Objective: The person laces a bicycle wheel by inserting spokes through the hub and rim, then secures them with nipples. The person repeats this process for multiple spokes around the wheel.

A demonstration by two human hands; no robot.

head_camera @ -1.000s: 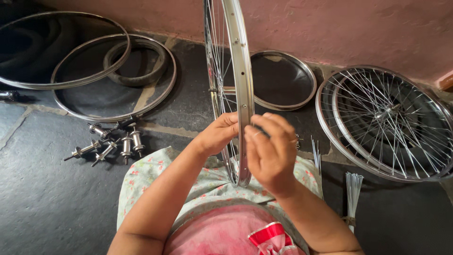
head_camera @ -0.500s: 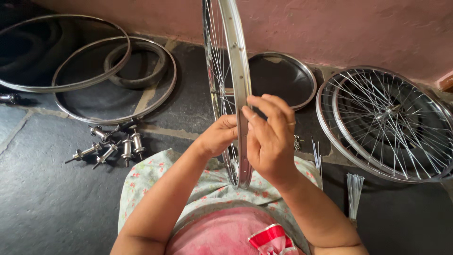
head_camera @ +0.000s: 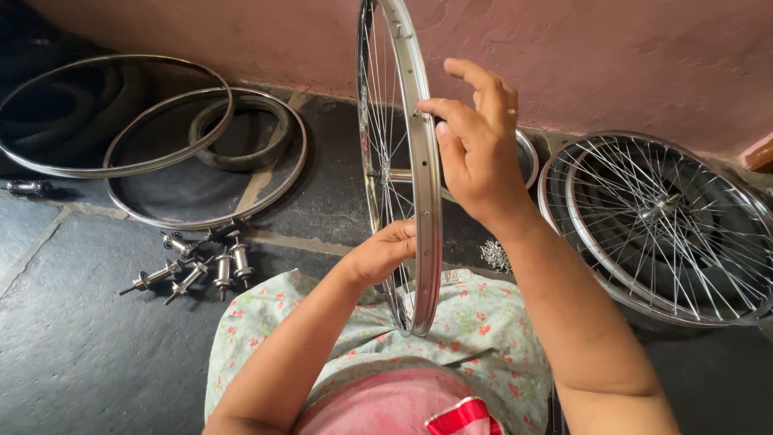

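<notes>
A shiny silver spoked bicycle wheel rim (head_camera: 419,185) stands upright on edge in the person's lap, above the floral green cloth (head_camera: 475,322), roughly midway along the dark stone floor (head_camera: 72,354) in front of the pink wall (head_camera: 628,56). The left hand (head_camera: 385,254) grips the lower part of the rim, fingers curled over its edge. The right hand (head_camera: 477,153) rests higher up, thumb and forefinger pressed on the rim's outer face, the other fingers spread loose.

Spokes already run from hub to rim, so lacing looks largely done; whether every hole is filled cannot be told. By judgement, more wheels are unbuilt: 2 bare metal hoops (head_camera: 201,161) lie toward the floor's far left corner, a cluster of silver hubs (head_camera: 197,266) beside them. 2 laced wheels (head_camera: 660,225) lean at the right edge.
</notes>
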